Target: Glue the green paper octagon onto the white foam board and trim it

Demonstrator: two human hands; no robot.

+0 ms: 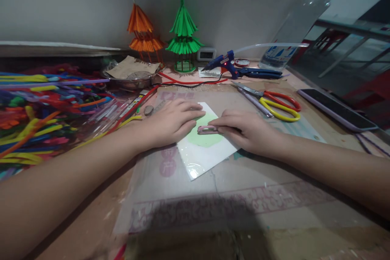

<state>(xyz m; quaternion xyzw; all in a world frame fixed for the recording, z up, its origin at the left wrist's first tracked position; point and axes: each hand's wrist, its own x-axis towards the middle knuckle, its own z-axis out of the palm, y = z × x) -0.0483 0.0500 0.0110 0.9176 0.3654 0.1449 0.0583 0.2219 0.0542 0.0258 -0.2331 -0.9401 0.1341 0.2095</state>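
A white square sheet [198, 161] lies turned at an angle on the work mat, with a light green patch [201, 140] across its middle. My left hand [173, 124] rests with fingers stretched out over the sheet's left edge, touching the green patch. Pinched in my right hand [243, 128] is a small pink tool with an oblong loop [207, 130]; it lies low over the green patch, and its other end is hidden by my fingers. Part of the sheet's right side is covered by my right hand.
Pipe cleaners [39, 118] crowd the left. Behind are a metal bowl [132, 83], orange [143, 28] and green [183, 40] tiered models, and a blue glue gun [224, 63] with its cord. Scissors [282, 105], a pen [256, 101] and a phone [335, 109] lie right.
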